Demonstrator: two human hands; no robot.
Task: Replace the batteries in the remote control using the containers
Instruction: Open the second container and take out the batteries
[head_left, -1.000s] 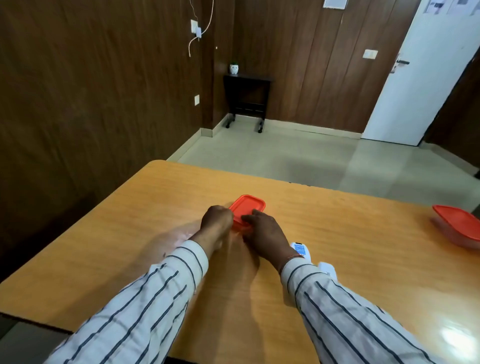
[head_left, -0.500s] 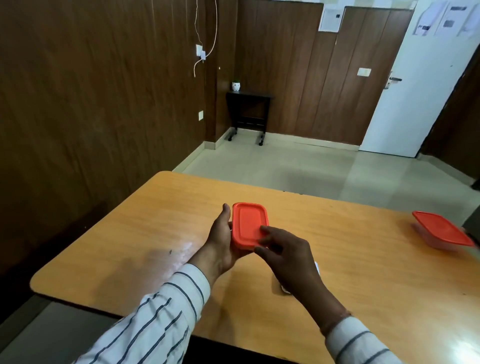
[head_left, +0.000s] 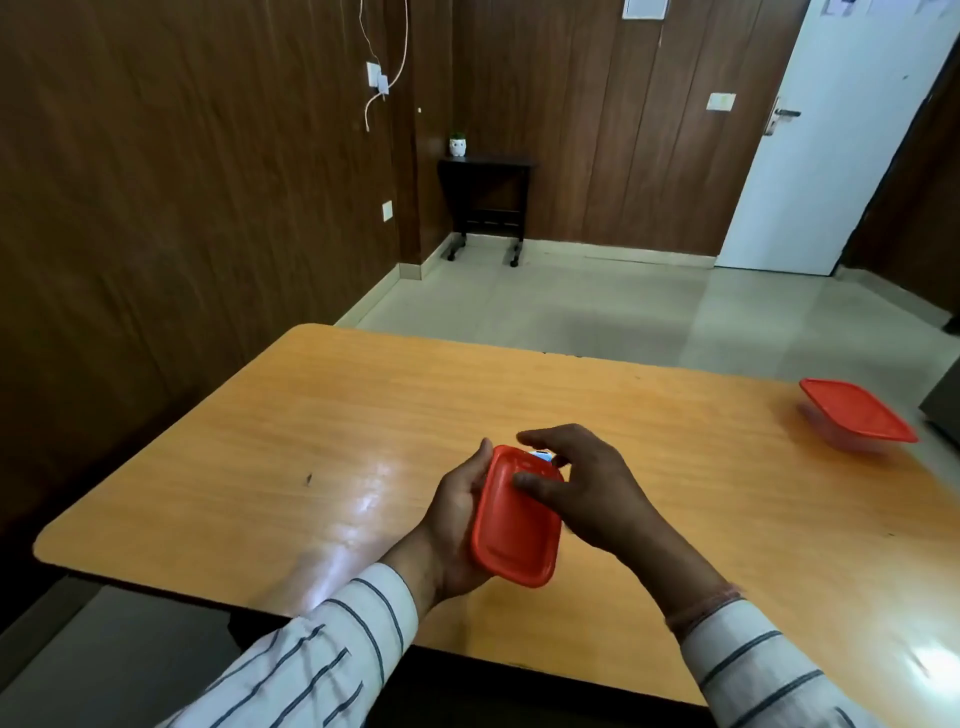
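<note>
My left hand (head_left: 457, 525) grips a small container with an orange lid (head_left: 517, 525) from its left side, held above the wooden table (head_left: 322, 436). Across the lid's far end my right hand (head_left: 582, 483) curls, its thumb pressed on top of the lid and its fingers hooked over the far edge. Between those fingers a bit of white and blue (head_left: 543, 456) peeks out from behind the container; I cannot tell what it is. The remote control is hidden behind my hands.
A second, larger container with an orange lid (head_left: 857, 415) stands near the table's far right edge. Past the table's far edge lie tiled floor, a small dark side table (head_left: 488, 202) against the wooden wall, and a white door (head_left: 831, 135).
The small container has been lifted off the table and drawn nearer to me. My right hand has shifted from the lid's near edge to its far end.
</note>
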